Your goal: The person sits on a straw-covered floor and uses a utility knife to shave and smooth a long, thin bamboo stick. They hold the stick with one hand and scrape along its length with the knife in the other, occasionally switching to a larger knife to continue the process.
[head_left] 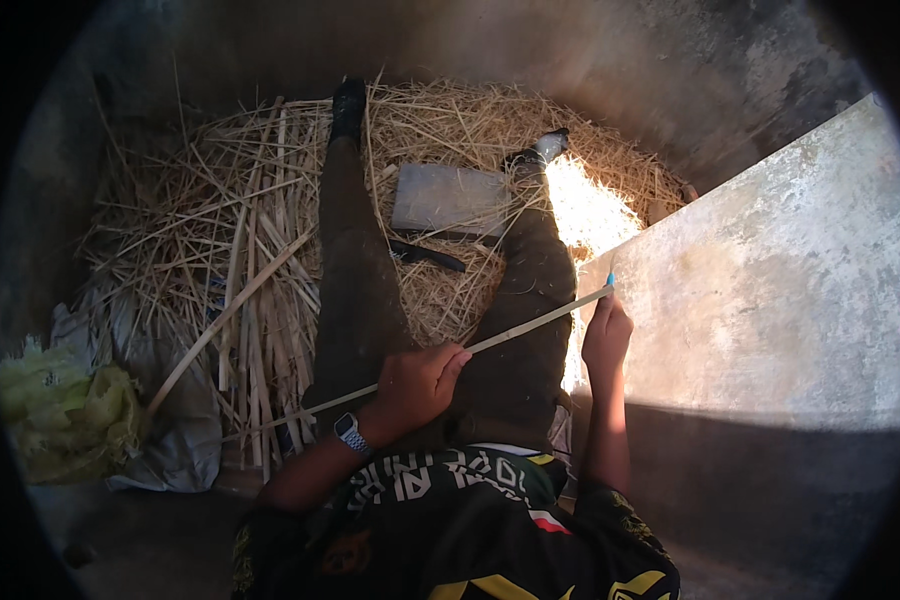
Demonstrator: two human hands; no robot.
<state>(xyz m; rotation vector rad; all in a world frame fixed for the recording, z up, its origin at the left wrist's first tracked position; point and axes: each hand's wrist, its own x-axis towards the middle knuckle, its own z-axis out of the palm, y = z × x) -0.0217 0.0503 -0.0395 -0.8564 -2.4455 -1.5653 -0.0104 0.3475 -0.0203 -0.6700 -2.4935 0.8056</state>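
My left hand (417, 385), with a watch on the wrist, is closed round a long, thin split-bamboo strip (530, 326). The strip slants from the lower left up to the right, crossing above my thighs. At its upper right end my right hand (607, 338) is raised in a closed grip. Out of the top of that fist sticks a slim blue tool (610, 279) with a pointed tip, right by the strip's end. Most of the tool is hidden in the fingers, so its kind is unclear.
Between my outstretched legs lie a grey slab (448, 200) and a black-handled blade (427, 255) on straw (450, 120). Many split strips (255, 310) are heaped left, beside a yellow-green mesh sack (65, 410) and grey sheeting (185, 440). A concrete wall (770, 290) rises close at right.
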